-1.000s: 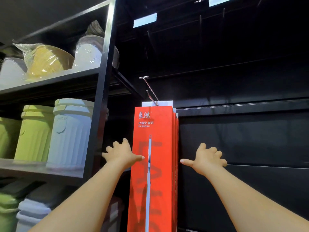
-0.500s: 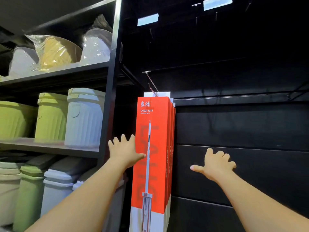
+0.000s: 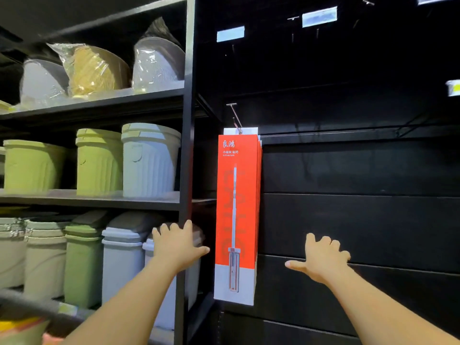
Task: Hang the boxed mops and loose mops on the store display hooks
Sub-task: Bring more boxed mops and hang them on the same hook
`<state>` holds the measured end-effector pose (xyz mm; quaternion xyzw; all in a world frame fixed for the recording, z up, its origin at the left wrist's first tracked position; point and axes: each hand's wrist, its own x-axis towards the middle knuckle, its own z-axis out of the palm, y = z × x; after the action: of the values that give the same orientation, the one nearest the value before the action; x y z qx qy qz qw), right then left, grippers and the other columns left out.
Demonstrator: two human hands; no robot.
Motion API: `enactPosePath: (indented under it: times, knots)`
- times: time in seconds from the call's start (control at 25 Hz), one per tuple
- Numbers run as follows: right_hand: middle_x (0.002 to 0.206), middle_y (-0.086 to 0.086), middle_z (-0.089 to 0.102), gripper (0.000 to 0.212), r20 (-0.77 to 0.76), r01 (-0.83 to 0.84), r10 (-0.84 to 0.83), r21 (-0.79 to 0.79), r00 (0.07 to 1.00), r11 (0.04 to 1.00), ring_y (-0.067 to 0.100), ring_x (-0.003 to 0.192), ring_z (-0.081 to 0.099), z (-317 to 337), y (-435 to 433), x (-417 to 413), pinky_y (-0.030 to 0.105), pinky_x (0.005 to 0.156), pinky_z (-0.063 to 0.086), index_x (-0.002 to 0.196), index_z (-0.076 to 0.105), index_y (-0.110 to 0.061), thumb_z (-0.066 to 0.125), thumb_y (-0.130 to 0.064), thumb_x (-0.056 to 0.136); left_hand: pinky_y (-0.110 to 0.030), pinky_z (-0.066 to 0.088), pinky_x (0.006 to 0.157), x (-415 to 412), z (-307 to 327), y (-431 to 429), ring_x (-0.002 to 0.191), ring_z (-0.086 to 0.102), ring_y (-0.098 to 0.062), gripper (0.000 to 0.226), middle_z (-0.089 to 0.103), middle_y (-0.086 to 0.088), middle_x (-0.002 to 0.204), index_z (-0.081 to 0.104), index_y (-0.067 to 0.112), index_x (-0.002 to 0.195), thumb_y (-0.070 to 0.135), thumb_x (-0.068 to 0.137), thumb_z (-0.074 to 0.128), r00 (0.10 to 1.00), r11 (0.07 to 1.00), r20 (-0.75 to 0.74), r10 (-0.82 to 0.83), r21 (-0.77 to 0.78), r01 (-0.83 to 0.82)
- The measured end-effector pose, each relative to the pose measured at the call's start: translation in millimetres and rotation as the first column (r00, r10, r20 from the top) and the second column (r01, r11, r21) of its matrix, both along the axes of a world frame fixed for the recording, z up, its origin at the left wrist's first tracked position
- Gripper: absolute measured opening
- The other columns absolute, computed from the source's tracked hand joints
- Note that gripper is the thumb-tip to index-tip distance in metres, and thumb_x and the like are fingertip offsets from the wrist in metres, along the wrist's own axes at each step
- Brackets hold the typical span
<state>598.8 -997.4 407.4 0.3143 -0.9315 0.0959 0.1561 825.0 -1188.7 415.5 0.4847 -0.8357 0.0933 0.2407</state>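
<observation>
Your boxed mops (image 3: 236, 215) hang at the middle of your view, a front-to-back stack of tall orange-red boxes with only the front face and the right edges of those behind it showing. The front one bears a picture of a mop and a white band along its bottom. At twelve o'clock from the stack, a white tab at the top of the boxes sits on the metal hook (image 3: 235, 118), which slants up and away to the black slat wall (image 3: 361, 220). Your left hand (image 3: 178, 245) is at eight o'clock from the middle of the stack, in front of the black shelf post (image 3: 188, 145). Its fingers are spread and straight, it holds nothing, and its thumb points at the box's left edge with a narrow gap between them. Your right hand (image 3: 323, 257) is at four o'clock from the stack, also spread flat and holding nothing. Its thumb is aimed at the boxes but stands clearly apart from them, and whether its fingers touch the wall you cannot tell. At nine o'clock, the middle shelf carries green bins (image 3: 98, 163) and a grey bin (image 3: 149, 160) side by side. At ten o'clock, plastic-wrapped basins (image 3: 94, 70) lean on the upper shelf. At seven to eight o'clock, lidded bins (image 3: 122, 257) stand in a row on the lower shelf. At twelve to one o'clock, high on the wall, pale label holders (image 3: 230, 33) hang.
</observation>
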Motion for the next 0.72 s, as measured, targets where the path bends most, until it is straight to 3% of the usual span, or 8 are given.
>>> enactPosePath:
  times: [0.2,0.4,0.72]
  knots:
    - [0.139,0.013,0.042,0.093,0.037,0.005,-0.004,-0.013,0.999,1.0,0.032,0.129,0.039,-37,26,26,0.048,0.103,0.04,0.145,0.023,-0.017,0.045,-0.078,0.079,-0.049,0.026,0.114,47,-38,8,0.138,0.033,-0.035,0.09,0.044,-0.009,0.147,0.026,0.025,0.15,0.079,0.08,0.042,1.0,1.0,-0.007,0.001,0.025,-0.001]
    - [0.143,0.014,0.039,0.096,0.171,0.01,-0.024,0.082,0.985,0.997,0.033,0.133,0.036,-116,40,47,0.049,0.105,0.037,0.149,0.019,-0.016,0.045,-0.078,0.08,-0.047,0.032,0.109,77,-109,21,0.133,0.04,-0.033,0.088,0.047,-0.01,0.143,0.028,0.025,0.149,0.08,0.081,0.04,0.998,0.991,0.065,0.014,0.135,-0.022]
    - [0.14,0.016,0.041,0.094,0.418,-0.068,-0.025,0.205,0.908,0.976,0.035,0.13,0.038,-281,59,85,0.05,0.1,0.038,0.146,0.025,-0.016,0.048,-0.077,0.079,-0.048,0.033,0.109,109,-270,56,0.132,0.04,-0.039,0.083,0.044,-0.017,0.145,0.037,0.019,0.143,0.073,0.082,0.051,0.998,0.897,0.064,0.016,0.44,-0.043]
